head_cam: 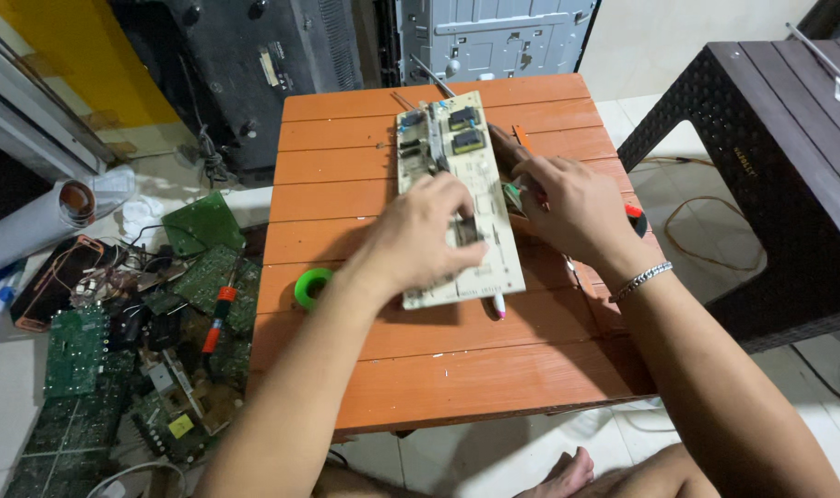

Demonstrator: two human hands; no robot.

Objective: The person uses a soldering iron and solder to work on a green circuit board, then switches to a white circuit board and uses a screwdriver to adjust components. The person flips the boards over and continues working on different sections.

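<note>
- The circuit board [457, 184], long and pale beige, lies flat on the orange slatted table [346, 184], its length running away from the person, slightly right of the table's centre.
- The far end of the board carries dark rectangular components; the near end overhangs a white pen [498, 306], whose pink tip shows just below the board edge.
- The left hand [429, 235] rests palm-down on the near half of the board, fingers spread and flat; its grip encloses nothing and presses on the board surface.
- The right hand [572, 207] sits at the right edge of the board, fingers curled. Its grip is pinched on a small green-and-white part [515, 195] touching the board edge; what the part is cannot be told.
- A metal bracelet [643, 279] circles the right wrist.
- A red-and-black object [634, 218] shows just behind the right hand, mostly hidden.
- A green tape roll [312, 287] lies on the table, left of the board, apart from both hands.
- On the floor left of the table lies a heap of green circuit boards [79, 369], with an orange-handled tool [219, 318] on top.
</note>
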